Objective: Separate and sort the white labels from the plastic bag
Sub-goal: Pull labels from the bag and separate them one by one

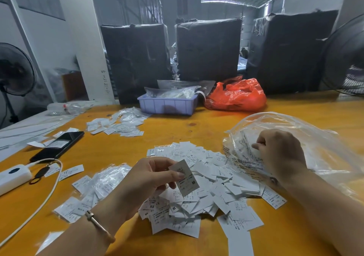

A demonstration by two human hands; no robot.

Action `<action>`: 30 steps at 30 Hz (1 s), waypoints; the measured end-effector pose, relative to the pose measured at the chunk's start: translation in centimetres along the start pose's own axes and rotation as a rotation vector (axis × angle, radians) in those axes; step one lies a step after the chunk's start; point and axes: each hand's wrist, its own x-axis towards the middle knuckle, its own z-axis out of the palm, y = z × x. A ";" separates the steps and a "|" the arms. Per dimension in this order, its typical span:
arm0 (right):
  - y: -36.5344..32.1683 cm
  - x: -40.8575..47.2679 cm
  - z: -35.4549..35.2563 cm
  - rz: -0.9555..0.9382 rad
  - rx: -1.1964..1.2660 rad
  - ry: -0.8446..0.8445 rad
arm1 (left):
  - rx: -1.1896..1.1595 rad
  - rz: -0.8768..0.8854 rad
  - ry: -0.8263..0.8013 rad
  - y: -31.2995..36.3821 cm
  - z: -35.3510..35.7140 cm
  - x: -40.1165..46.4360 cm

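Observation:
A heap of white size labels (199, 179) covers the middle of the orange table (197, 121). My left hand (145, 182) pinches a single label (186, 178) marked M above the heap. A large clear plastic bag (315, 137) lies at the right, its mouth toward the heap. My right hand (279, 153) reaches into the bag's mouth, fingers closed on its printed film and the labels there. A smaller group of labels (118, 126) lies farther back on the left. More labels in clear film (102, 181) sit by my left wrist.
A black phone (59, 145), a white power bank (13, 176) and its cable (55, 179) lie at the left. A lilac bin (167, 104) and a red bag (236, 96) stand at the back, before black-wrapped bales (206, 48). Fans flank both sides.

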 end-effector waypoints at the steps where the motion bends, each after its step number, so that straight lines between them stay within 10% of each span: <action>1: -0.1 0.0 -0.1 -0.005 0.004 0.023 | 0.005 0.002 -0.001 0.0 0.0 0.0; 13: -1.3 -0.2 -1.5 0.017 0.519 0.205 | 0.009 0.016 -0.013 -0.2 0.0 0.3; 19: -4.2 -1.4 -2.8 0.292 1.324 -0.135 | -0.041 0.040 0.008 -0.2 0.1 0.3; 30: -8.2 -3.8 -2.3 0.368 1.616 -0.708 | -0.369 0.138 -0.162 0.5 0.0 0.1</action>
